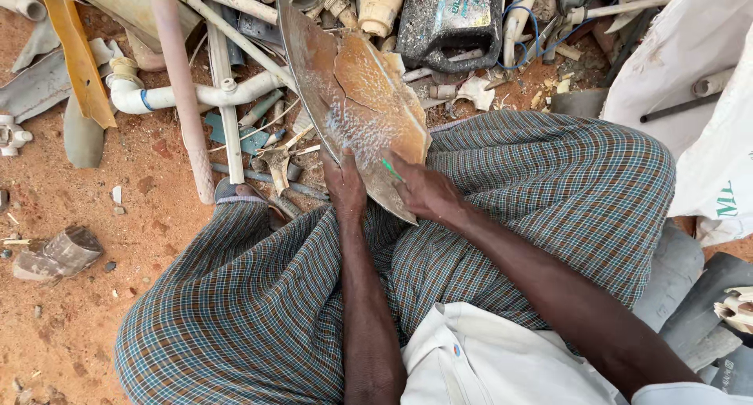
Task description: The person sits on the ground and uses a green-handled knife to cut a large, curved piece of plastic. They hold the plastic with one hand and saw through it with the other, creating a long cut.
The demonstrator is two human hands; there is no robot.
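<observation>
White shirt cloth (502,358) and checked wrap (259,295) sit nearest. Just beyond the knees, the left hand (345,187) closes its grip on the near edge of a cracked brown plastic sheet (353,99), propping it tilted against the lap so its face is reachable. The right hand (423,189), beside that sheet's lower corner, pinches a small green tool (391,168) against it.

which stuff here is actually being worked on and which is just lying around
In hand:
- cracked brown plastic sheet, gripped at its near end by the left hand and right hand

Lying about:
- white pipe with elbow joint
- dark plastic canister
- orange strip
- white sack
</observation>
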